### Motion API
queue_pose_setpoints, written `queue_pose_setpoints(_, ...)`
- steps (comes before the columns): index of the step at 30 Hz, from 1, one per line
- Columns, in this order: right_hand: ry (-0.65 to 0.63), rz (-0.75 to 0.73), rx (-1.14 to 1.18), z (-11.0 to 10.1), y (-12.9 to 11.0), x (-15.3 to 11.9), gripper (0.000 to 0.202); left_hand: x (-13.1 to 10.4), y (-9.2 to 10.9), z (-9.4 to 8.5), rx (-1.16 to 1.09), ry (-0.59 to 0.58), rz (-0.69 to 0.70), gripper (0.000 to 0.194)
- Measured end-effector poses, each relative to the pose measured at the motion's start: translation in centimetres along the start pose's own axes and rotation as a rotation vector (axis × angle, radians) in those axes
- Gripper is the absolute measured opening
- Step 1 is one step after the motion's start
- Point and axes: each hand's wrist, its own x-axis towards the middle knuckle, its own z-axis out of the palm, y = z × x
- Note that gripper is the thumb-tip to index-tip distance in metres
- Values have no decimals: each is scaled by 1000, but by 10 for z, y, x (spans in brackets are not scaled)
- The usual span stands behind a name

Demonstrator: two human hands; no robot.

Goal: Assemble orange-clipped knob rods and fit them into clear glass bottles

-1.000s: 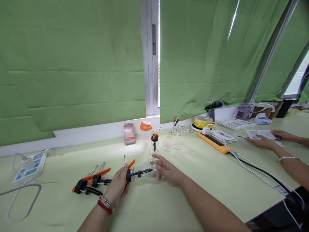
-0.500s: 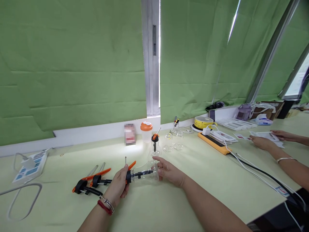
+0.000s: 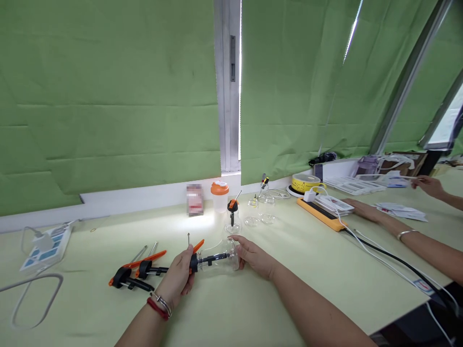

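My left hand (image 3: 177, 272) is closed around a black-and-orange dispenser top (image 3: 193, 263) with a thin metal spout. The top sits at the neck of a clear glass bottle (image 3: 213, 251), which lies sideways with the top's black tube inside it. At the bottle's wide base, the fingers of my right hand (image 3: 257, 256) grip the glass. Beside my left hand, two more dispenser tops (image 3: 122, 278) with orange levers rest on the table. Behind the held bottle stands another glass bottle with a fitted top (image 3: 233, 206).
Clear glass bottles (image 3: 252, 220) stand right of the fitted one. An orange-lidded cup (image 3: 219, 196) is against the wall. An orange power strip (image 3: 320, 215) with cables lies to the right, near a co-worker's hands (image 3: 430, 185) and papers (image 3: 401, 212). Another power strip (image 3: 47, 248) lies left.
My hands and the bottle stay nearly still. The co-worker's hands have moved apart: one to the paper stack by the power strip, the other farther back. Papers now lie on the table.
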Motion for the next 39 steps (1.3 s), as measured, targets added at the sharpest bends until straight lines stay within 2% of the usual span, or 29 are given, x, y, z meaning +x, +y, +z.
queue_pose_setpoints(4, 17, 2, 28, 0, 2, 0, 70, 2, -1, -1, -23, 7, 11, 52)
queue_pose_setpoints(8, -24, -32, 74, -2, 4, 0, 72, 3, -2, -2, -60, -11, 12, 53)
queue_pose_setpoints(13, -65, -55, 52, -3, 1, -3, 85, 3, -2, -3, -94, -1, 5, 56)
queue_pose_setpoints(23, -63, -16, 112, -4, 6, 0, 81, -1, 4, 0, -33, -2, -12, 55)
queue_pose_setpoints(28, -27, 2, 37, -3, 7, 2, 73, -1, 4, 2, -21, 13, -12, 54)
queue_pose_setpoints(39, -16, -39, 23, 1, 5, 1, 65, 3, -2, -2, -77, -6, 4, 54)
